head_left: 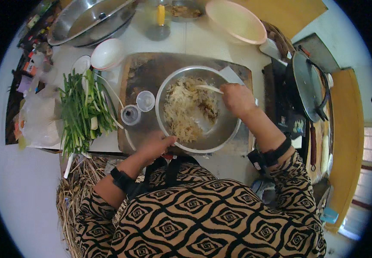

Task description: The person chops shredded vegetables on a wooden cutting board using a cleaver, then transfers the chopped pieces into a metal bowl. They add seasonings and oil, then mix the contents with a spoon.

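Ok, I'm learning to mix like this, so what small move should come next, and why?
Probably draw the white utensil in the right hand through the darker clump: it looks not yet blended with the paler shreds beside it, and the left hand holds the near edge of the metal bowl.

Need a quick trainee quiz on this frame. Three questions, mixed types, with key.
1. Multiple choice: where does the left hand touch the metal bowl?
A) Far rim
B) Near-left rim
C) Far-right rim

2. True or false: the green onions are inside the metal bowl.

3. Fill in: the right hand grips a pale ____ whose other end reaches into the bowl.

Key:
1. B, near-left rim.
2. False; they lie to the left of the bowl.
3. Utensil; its exact type is hard to tell.
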`<action>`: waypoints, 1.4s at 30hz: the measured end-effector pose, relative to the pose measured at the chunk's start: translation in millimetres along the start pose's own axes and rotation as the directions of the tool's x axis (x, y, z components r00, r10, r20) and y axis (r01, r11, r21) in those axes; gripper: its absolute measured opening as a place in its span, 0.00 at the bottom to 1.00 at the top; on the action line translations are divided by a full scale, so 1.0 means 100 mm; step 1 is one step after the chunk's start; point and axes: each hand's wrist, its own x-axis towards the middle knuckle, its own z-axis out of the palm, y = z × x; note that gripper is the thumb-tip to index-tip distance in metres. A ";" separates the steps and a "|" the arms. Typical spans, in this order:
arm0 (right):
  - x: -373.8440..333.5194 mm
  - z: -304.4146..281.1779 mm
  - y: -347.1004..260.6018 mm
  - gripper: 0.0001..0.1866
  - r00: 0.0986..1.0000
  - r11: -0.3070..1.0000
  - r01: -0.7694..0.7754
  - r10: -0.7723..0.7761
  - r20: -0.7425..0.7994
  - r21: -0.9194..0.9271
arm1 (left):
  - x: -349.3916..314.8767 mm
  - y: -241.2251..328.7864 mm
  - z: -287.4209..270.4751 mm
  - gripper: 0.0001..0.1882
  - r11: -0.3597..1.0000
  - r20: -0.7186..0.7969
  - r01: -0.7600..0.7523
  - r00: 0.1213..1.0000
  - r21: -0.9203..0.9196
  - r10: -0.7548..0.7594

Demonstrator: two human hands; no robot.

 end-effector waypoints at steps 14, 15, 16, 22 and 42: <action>-0.42 0.00 0.52 0.10 0.985 0.907 0.101 -0.033 -0.171 0.409 | -0.57 -0.07 0.01 0.23 0.977 -0.471 -0.030 0.873 0.211 0.129; -0.43 0.05 0.50 0.10 0.984 0.888 0.152 -0.093 -0.155 0.434 | -0.62 -0.10 -0.02 0.24 0.988 -0.572 0.028 0.817 0.154 0.066; -0.44 0.10 0.46 0.11 0.977 0.873 0.190 -0.122 -0.176 0.449 | -0.61 -0.12 -0.04 0.26 0.949 -0.618 -0.093 0.739 0.301 0.268; -0.53 0.19 0.40 0.10 0.976 0.823 0.173 -0.071 -0.204 0.541 | -0.12 -0.19 -0.09 0.41 0.788 -0.695 -0.402 0.384 0.467 0.608; -0.82 0.21 0.50 0.09 0.954 0.729 0.189 0.021 -0.298 0.658 | -0.88 0.81 -0.25 0.40 0.795 0.067 -0.218 0.973 0.565 0.220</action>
